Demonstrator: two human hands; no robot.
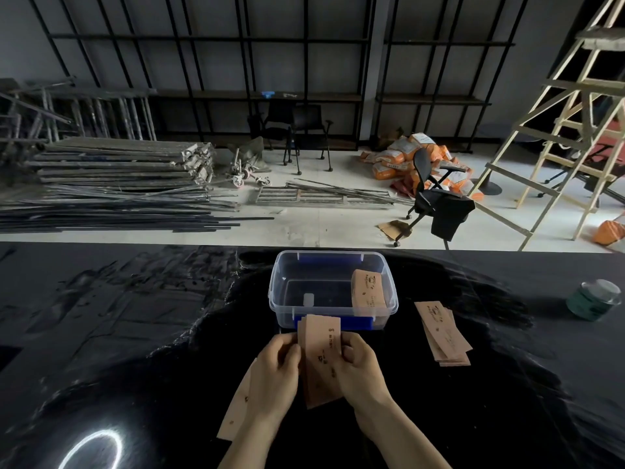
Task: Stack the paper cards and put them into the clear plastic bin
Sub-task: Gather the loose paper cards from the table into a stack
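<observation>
both hands [318, 363] grip card stack [321, 360]; bin [333, 289] just behind

One view only, from a head-worn wide-angle camera, so nothing is shared with a second view. It looks forward and down over the black desk [101, 333] from the near edge. Both hands sit close under the lens at 6 o'clock, the left hand [275, 370] and right hand [362, 367] large in frame. The bin [333, 308] lies just beyond, near centre. Toward 12 o'clock the view reaches the floor [321, 218] and far shelving [304, 62], bowed at the edges.
</observation>
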